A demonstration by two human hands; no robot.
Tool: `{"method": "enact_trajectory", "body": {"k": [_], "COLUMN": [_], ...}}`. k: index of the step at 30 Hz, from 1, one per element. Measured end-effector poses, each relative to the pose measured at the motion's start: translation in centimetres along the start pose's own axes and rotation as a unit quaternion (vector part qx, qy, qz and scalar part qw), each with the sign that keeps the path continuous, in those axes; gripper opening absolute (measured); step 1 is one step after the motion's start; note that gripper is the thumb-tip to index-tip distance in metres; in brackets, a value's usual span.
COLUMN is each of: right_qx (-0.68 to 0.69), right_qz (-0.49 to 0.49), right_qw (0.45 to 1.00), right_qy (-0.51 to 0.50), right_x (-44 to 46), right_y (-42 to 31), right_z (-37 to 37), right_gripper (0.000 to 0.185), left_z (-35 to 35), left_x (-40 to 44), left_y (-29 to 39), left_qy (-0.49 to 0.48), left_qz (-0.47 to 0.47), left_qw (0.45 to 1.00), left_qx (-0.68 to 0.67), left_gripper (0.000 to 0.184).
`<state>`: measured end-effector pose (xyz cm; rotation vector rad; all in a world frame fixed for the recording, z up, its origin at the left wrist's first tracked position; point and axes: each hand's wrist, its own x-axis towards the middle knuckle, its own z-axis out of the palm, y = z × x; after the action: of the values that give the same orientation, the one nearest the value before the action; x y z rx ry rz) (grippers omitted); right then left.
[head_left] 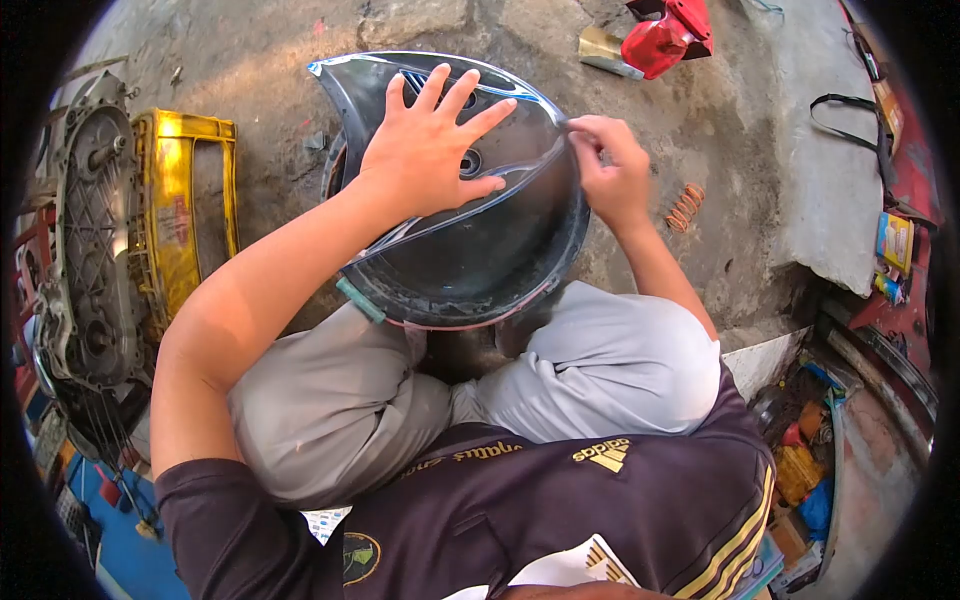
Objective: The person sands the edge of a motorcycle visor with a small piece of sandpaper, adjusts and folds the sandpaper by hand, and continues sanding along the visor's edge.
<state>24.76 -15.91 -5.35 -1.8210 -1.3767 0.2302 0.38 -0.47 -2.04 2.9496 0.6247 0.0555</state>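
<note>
A dark, curved plastic body panel [530, 135] with blue and white edge stripes rests across a round black basin [465, 285] between my knees. My left hand [425, 150] lies on top of the panel, fingers spread wide and palm down. At the panel's right corner, my right hand [610, 165] has its thumb and fingers pinched together. They touch the corner, but what lies between the fingertips is too small and blurred to make out. The part of the panel beneath my left palm is hidden.
On the left stand a yellow plastic crate [185, 195] and a grey metal engine casing [95, 240]. A copper-coloured coil spring [685, 207] lies on the concrete floor to the right. Farther up is a red pouch [668, 42]. Mixed parts [800, 470] sit at lower right.
</note>
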Motion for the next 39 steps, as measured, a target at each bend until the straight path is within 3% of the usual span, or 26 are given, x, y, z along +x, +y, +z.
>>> {"method": "enact_trajectory", "body": {"k": [1, 2, 4, 7, 12, 14, 16, 19, 22, 24, 28, 32, 36, 39], "right_qx": [-0.014, -0.014, 0.017, 0.028, -0.015, 0.016, 0.004, 0.004, 0.017, 0.027, 0.012, 0.022, 0.025, 0.035], "right_qz": [-0.059, -0.057, 0.039, 0.033, 0.026, 0.050, -0.001, 0.041, 0.023, 0.086, -0.021, 0.063, 0.014, 0.082], "right_qw": [0.998, 0.998, 0.999, 0.998, 0.999, 0.997, 0.998, 0.999, 0.997, 0.996, 0.999, 0.997, 0.999, 0.996], "right_qy": [-0.016, -0.016, -0.011, -0.056, -0.019, -0.062, -0.062, -0.026, -0.067, -0.023, -0.043, -0.025, -0.014, -0.031], "right_x": [0.0, 0.2, 0.9, 0.4, 0.8, 0.3, 0.7, 1.0, 0.6, 1.1, -0.1, 0.7, 0.5, 0.4], "right_y": [-0.3, -0.6, -0.9, -1.8, -0.8, -1.9, -1.4, -1.0, -1.6, -0.7, -1.9, -1.8, -1.8, -2.2], "right_z": [0.4, 0.5, 0.6, 0.0, -0.1, 0.0, 0.2, 0.1, 0.1, 0.3, 0.7, 0.3, 1.0, 0.4], "right_gripper": [0.017, 0.017, 0.017, 0.017, 0.021, 0.022, 0.022, 0.022, 0.022, 0.019, 0.021, 0.022, 0.023, 0.024], "left_z": [0.0, -0.1, -0.2, -0.3, 0.4, 0.3, 0.1, -0.1, -0.4, -0.2, -0.3, -0.2, -0.3, 0.1], "left_x": [0.0, 0.0, 0.0, 0.1, -0.1, -0.1, -0.1, -0.2, 0.2, 0.1, 0.1, 0.0, 0.0, 0.0], "left_y": [0.1, 0.1, 0.3, 0.2, 0.0, 0.0, 0.1, 0.3, 0.2, 0.3, 0.3, 0.4, 0.3, 0.3], "left_qy": [-0.001, -0.010, -0.018, -0.020, 0.013, 0.014, 0.017, -0.004, -0.025, -0.023, -0.027, -0.020, -0.038, -0.009], "left_qz": [0.001, -0.005, -0.011, -0.012, -0.002, -0.002, 0.004, -0.002, -0.010, -0.014, -0.014, -0.013, -0.015, -0.008], "left_qw": [1.000, 1.000, 1.000, 1.000, 1.000, 1.000, 1.000, 1.000, 1.000, 1.000, 0.999, 1.000, 0.999, 1.000], "left_qx": [0.000, 0.003, 0.007, 0.011, 0.001, 0.001, 0.003, 0.002, 0.011, 0.011, 0.011, 0.009, 0.015, 0.007], "left_gripper": [0.088, 0.089, 0.090, 0.090, 0.087, 0.087, 0.087, 0.088, 0.090, 0.090, 0.090, 0.091, 0.091, 0.091]}}
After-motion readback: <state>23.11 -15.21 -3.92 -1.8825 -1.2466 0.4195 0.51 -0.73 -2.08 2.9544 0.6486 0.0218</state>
